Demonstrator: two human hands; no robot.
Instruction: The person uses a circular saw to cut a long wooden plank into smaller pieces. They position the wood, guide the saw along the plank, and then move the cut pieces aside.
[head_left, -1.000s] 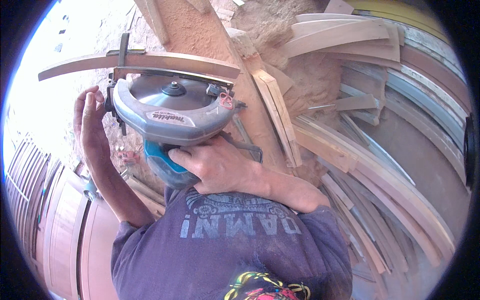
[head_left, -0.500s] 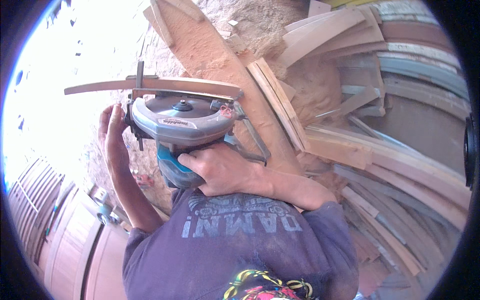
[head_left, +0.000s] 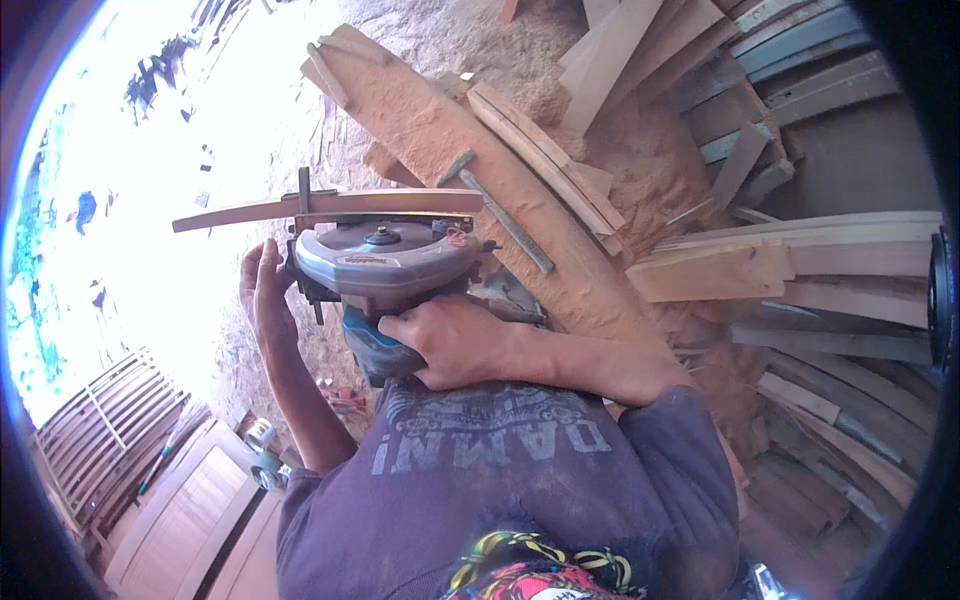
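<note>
Your right hand (head_left: pixel 455 340) stays clenched round the handle of the saw (head_left: pixel 390 277), held before you; your left hand (head_left: pixel 268 300), fingers loosely bent, is beside it, contact unclear. Saw and plank (head_left: pixel 420 115) have shifted apart, exposing the hammer (head_left: pixel 512 222).

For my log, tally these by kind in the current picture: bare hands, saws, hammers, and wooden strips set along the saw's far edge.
Hands: 2 (left hand, right hand on the handle)
Saws: 1 (grey and teal saw)
Hammers: 1 (hammer)
Wooden strips along the saw: 1 (wooden strip)
Total: 5
</note>
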